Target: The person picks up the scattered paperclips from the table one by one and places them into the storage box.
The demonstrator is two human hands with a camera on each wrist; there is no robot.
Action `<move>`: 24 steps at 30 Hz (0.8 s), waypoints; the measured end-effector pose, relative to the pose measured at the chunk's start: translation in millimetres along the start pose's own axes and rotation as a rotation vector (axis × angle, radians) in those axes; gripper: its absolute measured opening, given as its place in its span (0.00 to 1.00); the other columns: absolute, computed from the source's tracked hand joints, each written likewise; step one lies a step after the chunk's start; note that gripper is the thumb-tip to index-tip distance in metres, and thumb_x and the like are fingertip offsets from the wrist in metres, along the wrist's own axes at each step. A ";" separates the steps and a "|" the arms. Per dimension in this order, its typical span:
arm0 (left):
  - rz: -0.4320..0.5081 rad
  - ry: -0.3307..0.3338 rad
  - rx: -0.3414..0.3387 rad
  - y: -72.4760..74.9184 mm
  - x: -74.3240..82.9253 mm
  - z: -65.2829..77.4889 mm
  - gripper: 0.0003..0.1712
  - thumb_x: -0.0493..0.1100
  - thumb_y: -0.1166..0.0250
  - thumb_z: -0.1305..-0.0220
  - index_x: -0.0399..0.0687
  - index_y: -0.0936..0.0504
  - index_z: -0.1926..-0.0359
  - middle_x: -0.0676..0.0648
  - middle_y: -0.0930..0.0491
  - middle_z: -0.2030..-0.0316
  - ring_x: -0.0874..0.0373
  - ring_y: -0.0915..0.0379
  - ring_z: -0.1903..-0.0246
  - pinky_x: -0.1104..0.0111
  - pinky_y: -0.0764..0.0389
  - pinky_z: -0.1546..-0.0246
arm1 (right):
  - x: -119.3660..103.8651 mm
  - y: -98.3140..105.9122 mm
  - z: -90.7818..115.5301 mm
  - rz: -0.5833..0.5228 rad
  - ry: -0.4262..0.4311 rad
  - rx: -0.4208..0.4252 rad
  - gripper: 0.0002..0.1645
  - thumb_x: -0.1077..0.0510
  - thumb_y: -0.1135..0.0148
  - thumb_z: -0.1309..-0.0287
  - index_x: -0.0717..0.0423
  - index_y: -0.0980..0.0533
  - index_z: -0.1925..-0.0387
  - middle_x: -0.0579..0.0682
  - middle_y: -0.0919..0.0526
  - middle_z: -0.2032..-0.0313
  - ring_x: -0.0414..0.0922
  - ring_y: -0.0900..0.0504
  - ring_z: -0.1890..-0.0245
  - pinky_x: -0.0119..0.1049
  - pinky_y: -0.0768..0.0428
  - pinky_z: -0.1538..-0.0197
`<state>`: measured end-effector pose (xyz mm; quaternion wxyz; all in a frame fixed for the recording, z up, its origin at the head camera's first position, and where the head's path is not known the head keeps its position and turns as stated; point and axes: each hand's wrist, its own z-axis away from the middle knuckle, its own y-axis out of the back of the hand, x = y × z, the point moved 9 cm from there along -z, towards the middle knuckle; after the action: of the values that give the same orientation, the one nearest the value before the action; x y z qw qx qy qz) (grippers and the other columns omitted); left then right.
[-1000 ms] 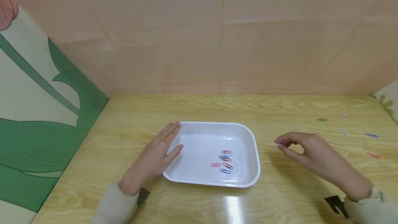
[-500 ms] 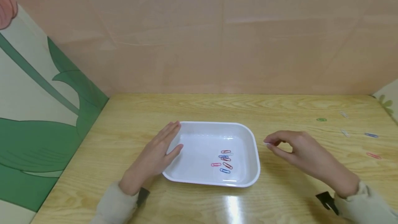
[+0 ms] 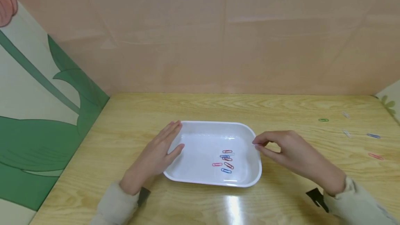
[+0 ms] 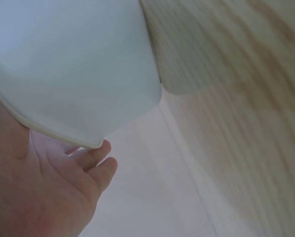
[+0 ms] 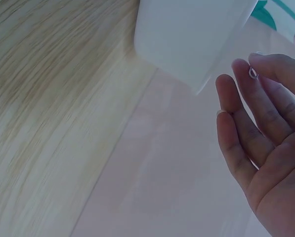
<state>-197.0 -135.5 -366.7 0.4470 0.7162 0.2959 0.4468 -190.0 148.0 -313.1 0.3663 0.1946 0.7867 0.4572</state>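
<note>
In the head view a white tray [image 3: 200, 173] lies on the wooden table, with a pink paper clip [image 3: 217, 164], a blue paper clip [image 3: 226, 171] and several others inside, mostly right of its middle. My left hand [image 3: 156, 152] rests on the tray's left rim with straight fingers. The left wrist view shows that hand [image 4: 48, 182] along the underside of the rim. Between thumb and finger my right hand [image 3: 292, 153] pinches a white paper clip [image 3: 255, 144], right at the tray's right rim. The right wrist view shows the clip's end [image 5: 253, 73] between the fingertips.
Over on the right of the table lie a green paper clip [image 3: 323, 120], a blue one [image 3: 373, 135], a red one [image 3: 375, 156] and two whitish ones, the nearer paper clip [image 3: 347, 133] among them. A beige sheet [image 3: 225, 44] stands behind the table.
My right hand has moved left with the white paper clip, from beside the tray to its right rim. The left hand has stayed on the left rim.
</note>
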 end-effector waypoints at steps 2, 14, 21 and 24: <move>0.000 -0.003 0.001 0.1 0.4 -0.2 0.38 0.52 0.40 0.29 0.40 0.38 0.26 0.42 0.40 0.25 0.44 0.47 0.25 0.48 0.40 0.26 | -3.1 -2.3 -3.0 -0.006 0.002 -0.012 0.11 0.63 0.28 0.47 0.45 0.15 0.62 0.33 0.14 0.67 0.28 0.19 0.65 0.28 0.18 0.66; -0.007 -0.001 -0.007 -0.5 0.0 -0.5 0.37 0.52 0.40 0.29 0.40 0.38 0.26 0.42 0.40 0.25 0.43 0.46 0.25 0.48 0.40 0.26 | -15.2 -22.6 -18.1 -0.034 -0.001 -0.069 0.05 0.61 0.29 0.44 0.49 0.15 0.65 0.33 0.15 0.69 0.28 0.21 0.68 0.28 0.17 0.67; -0.007 0.006 -0.011 -0.8 0.0 -0.6 0.38 0.53 0.40 0.29 0.40 0.39 0.26 0.43 0.41 0.25 0.44 0.47 0.25 0.48 0.40 0.25 | -21.1 -33.5 -25.4 -0.049 0.037 -0.071 0.04 0.59 0.29 0.44 0.50 0.15 0.66 0.37 0.13 0.68 0.30 0.19 0.67 0.31 0.16 0.65; -0.007 0.005 -0.009 -0.1 0.3 -0.3 0.38 0.52 0.40 0.29 0.40 0.39 0.26 0.43 0.41 0.25 0.44 0.47 0.25 0.48 0.40 0.25 | -23.6 -39.7 -29.0 -0.055 0.050 -0.097 0.04 0.59 0.29 0.43 0.50 0.15 0.65 0.38 0.13 0.67 0.33 0.17 0.65 0.34 0.14 0.62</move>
<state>-197.2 -135.1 -366.6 0.4509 0.7121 0.2977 0.4484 -195.3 96.0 -328.9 0.3679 0.1433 0.7778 0.4890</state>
